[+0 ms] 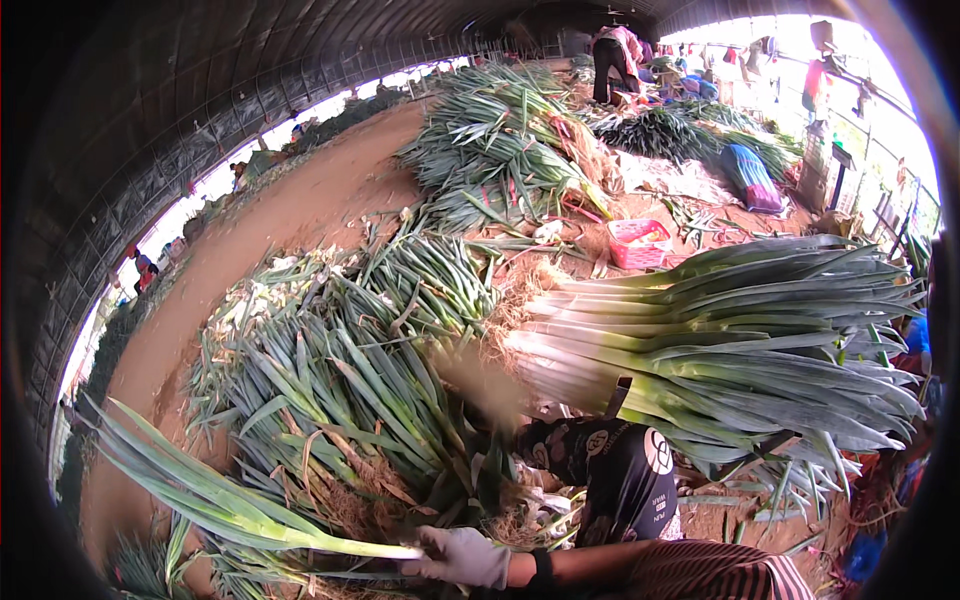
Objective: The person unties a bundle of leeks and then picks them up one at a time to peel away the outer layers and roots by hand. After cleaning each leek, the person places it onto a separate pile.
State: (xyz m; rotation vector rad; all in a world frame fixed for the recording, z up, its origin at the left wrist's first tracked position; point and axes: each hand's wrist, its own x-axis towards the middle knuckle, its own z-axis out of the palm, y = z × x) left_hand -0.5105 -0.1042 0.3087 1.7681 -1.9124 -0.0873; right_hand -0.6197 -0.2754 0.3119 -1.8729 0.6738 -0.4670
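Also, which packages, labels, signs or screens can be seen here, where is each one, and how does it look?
Pink basket: on the ground past the leek piles, centre right; rectangular, slotted plastic.
Sack: far right on the ground; long bundle, blue and purple stripes.
Sleeve prints: on the black sleeve under the big leek bundle; round white patches.
No signs or screens can be made out.
The gloved hand holds one leek, bottom centre.

Pink basket [640,242]: you see it on the dirt, well beyond the piles.
Far person [612,58]: bent over leeks at the back.
Dirt path [300,215]: runs along your left.
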